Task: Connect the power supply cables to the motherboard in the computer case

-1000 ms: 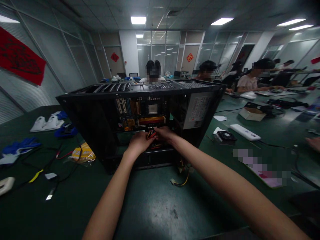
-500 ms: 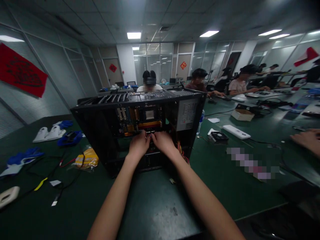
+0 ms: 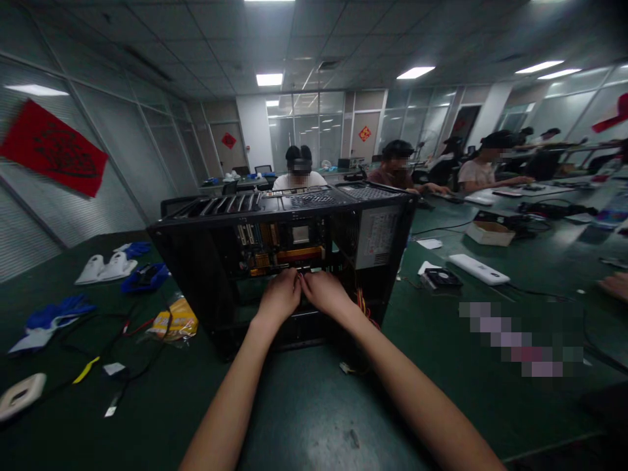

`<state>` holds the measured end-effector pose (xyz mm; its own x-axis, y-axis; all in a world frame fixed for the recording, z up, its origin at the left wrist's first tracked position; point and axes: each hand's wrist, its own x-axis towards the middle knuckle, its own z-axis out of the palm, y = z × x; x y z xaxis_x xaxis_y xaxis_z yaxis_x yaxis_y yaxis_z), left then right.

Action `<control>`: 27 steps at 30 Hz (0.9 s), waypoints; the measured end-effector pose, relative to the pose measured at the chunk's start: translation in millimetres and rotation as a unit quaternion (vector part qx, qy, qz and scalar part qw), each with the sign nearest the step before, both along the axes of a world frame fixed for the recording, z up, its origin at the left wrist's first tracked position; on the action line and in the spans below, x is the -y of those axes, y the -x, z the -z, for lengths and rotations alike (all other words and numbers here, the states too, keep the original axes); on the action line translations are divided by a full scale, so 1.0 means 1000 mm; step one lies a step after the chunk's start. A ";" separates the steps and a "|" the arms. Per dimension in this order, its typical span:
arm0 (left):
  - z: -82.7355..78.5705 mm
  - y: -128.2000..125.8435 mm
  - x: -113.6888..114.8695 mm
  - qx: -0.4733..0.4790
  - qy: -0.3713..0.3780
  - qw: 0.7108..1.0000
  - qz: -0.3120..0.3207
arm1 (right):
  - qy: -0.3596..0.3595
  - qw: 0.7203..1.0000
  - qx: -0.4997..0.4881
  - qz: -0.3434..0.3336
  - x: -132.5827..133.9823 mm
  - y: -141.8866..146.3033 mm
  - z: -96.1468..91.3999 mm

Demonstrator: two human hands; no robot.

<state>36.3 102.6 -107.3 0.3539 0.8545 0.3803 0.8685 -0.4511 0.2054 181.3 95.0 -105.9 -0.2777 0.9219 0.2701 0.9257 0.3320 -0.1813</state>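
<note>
A black computer case (image 3: 196,261) lies open on the green table, its motherboard (image 3: 279,245) and power supply (image 3: 377,235) showing. Both my hands reach inside the case, side by side below the motherboard. My left hand (image 3: 280,297) has its fingers curled together and pressed inward. My right hand (image 3: 326,293) is curled the same way, touching the left at the fingertips. What they grip is hidden behind the knuckles. Red and yellow wires (image 3: 366,306) hang just right of my right wrist.
Blue gloves (image 3: 59,313), white parts (image 3: 105,267), a yellow packet (image 3: 175,322) and loose cables (image 3: 112,366) lie to the left. A small fan (image 3: 441,279), a white bar (image 3: 478,268) and a box (image 3: 490,232) sit right. Several people work at far tables; another person's hand (image 3: 613,284) rests at right.
My hands have come together at the case's lower middle; a red connector seen between them a second ago is now hidden. The view has shifted slightly.
</note>
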 end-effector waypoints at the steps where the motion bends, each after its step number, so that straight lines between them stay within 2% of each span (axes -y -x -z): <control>1: 0.002 0.000 -0.002 0.005 0.001 1.000 0.006 | 0.004 1.000 0.004 -0.003 0.000 0.000 0.000; 9: 0.008 0.002 -0.007 0.034 -0.011 0.998 0.048 | 0.007 1.000 0.010 -0.008 0.001 -0.002 -0.001; 17: 0.004 0.003 -0.009 0.017 0.005 0.997 0.080 | -0.001 1.000 0.011 -0.026 0.001 -0.003 -0.002; 20: 0.000 0.000 -0.004 0.004 0.008 0.997 0.070 | -0.004 1.000 0.011 -0.025 -0.001 -0.005 0.000; 24: -0.003 -0.002 0.006 -0.006 -0.016 1.000 0.025 | -0.013 1.000 0.006 -0.021 -0.001 -0.006 0.000; 27: -0.004 -0.001 0.010 -0.006 -0.043 0.999 0.008 | -0.052 0.998 0.002 -0.022 0.002 -0.006 -0.002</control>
